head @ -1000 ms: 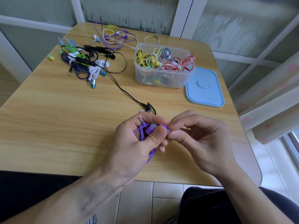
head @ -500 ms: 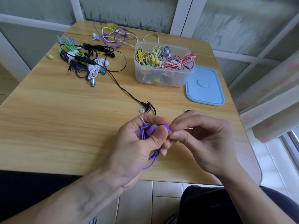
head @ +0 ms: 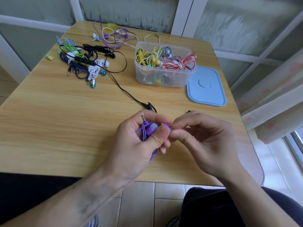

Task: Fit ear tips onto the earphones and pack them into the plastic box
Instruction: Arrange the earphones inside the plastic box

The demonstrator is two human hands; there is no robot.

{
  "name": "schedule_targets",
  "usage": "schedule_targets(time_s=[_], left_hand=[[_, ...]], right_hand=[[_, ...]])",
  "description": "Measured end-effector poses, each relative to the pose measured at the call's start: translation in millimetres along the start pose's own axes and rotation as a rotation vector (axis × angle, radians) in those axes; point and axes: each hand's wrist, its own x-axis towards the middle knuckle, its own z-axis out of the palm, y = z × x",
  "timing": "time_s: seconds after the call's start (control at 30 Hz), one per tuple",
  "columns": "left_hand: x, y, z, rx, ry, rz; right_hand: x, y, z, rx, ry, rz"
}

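little moved; purple earphones (head: 151,130) gripped in left hand (head: 137,141).

Both forearms are showing bare from wrist to frame edge, with no sleeves, watch, rings or bracelets on the left hand (head: 131,145) or the right hand (head: 208,145). Faint dark markings are running along the inner left forearm (head: 85,199). Black trousers (head: 213,208) are covering the lap below the arms.

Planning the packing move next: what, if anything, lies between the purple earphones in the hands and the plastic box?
Only a black earphone cable crosses the table there. The purple earphones are held above it, and the plastic box is open.
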Motion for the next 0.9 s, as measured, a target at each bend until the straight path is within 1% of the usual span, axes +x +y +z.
schedule_targets(time_s=[0.1, 0.17, 0.23, 0.5, 0.67, 0.8, 0.9], left_hand=[[2.0, 3.4, 0.9, 0.117, 0.010, 0.101], [1.3, 4.2, 1.0, 0.134, 0.018, 0.116], [0.2, 4.4, 1.1, 0.157, 0.015, 0.132], [-0.4, 4.1, 2.7, 0.242, 0.070, 0.237], [-0.2, 3.3, 2.1, 0.215, 0.080, 0.246], [0.8, 3.3, 1.1, 0.213, 0.057, 0.246], [0.5, 3.9, 0.9, 0.190, 0.034, 0.233]], right_hand=[[-0.4, -0.1, 1.6, -0.099, 0.057, -0.033], [-0.5, 0.6, 1.2, -0.129, 0.078, -0.039], [-0.7, 1.0, 0.7, -0.125, 0.088, -0.005], [5.6, -1.9, -1.8, 0.115, 0.047, 0.147], [4.7, -2.1, -0.2, 0.179, -0.011, 0.158], [4.2, -2.2, 1.5, 0.230, -0.003, 0.159], [3.5, -2.1, 3.5, 0.233, -0.001, 0.124]])
